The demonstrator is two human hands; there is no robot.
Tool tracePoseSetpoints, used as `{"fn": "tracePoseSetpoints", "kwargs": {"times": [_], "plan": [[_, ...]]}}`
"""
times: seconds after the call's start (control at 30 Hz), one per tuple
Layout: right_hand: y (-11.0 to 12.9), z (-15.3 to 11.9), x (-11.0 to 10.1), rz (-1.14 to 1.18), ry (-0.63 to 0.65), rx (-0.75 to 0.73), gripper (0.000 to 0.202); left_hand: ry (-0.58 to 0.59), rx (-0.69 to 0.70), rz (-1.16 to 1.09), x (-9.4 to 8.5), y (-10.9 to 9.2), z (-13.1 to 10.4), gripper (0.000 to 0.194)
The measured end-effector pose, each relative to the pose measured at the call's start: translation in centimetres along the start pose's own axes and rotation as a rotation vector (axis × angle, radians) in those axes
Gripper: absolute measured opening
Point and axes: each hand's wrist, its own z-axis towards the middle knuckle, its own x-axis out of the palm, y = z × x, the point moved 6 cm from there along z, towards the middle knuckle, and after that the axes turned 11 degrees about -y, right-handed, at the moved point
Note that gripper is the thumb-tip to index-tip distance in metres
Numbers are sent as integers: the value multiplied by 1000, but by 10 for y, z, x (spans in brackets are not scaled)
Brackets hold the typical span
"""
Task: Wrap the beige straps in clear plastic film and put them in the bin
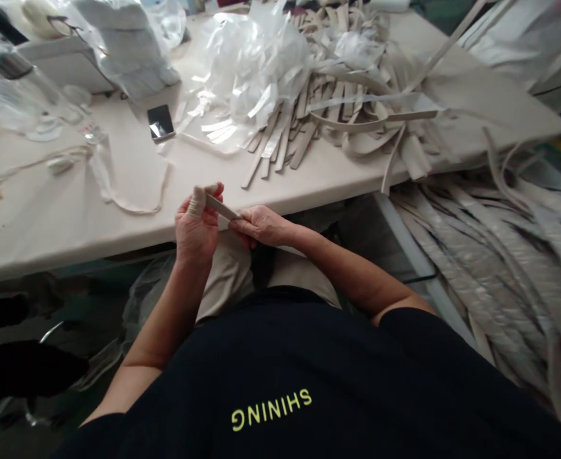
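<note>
A short grey-beige strip [222,207] stretches between my two hands, just off the front edge of the table. My left hand [198,223], with a pale covering wrapped on its thumb, is closed on the strip's upper left end. At the lower right end, my right hand [260,225] pinches the same strip between thumb and fingers. Beyond my hands, a heap of similar strips [304,137] lies on the table, partly under clear plastic bags [247,70].
The pale table [118,233] also bears a dark phone [160,122], a white ribbon [132,207] and a plastic-wrapped stack [127,48]. At the right, below table height, a large bin holds many strips [505,274]. Someone in pale clothing [524,38] is at the far right.
</note>
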Motion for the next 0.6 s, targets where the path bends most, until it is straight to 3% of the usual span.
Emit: {"fn": "tracePoseSetpoints", "kwargs": {"times": [0.3, 0.6], "plan": [[14, -18, -35, -6, 5, 4, 31, 92, 132, -49, 36, -41, 9, 29], [27, -31, -49, -3, 60, -15, 34, 186, 220, -25, 60, -71, 0, 45]]}}
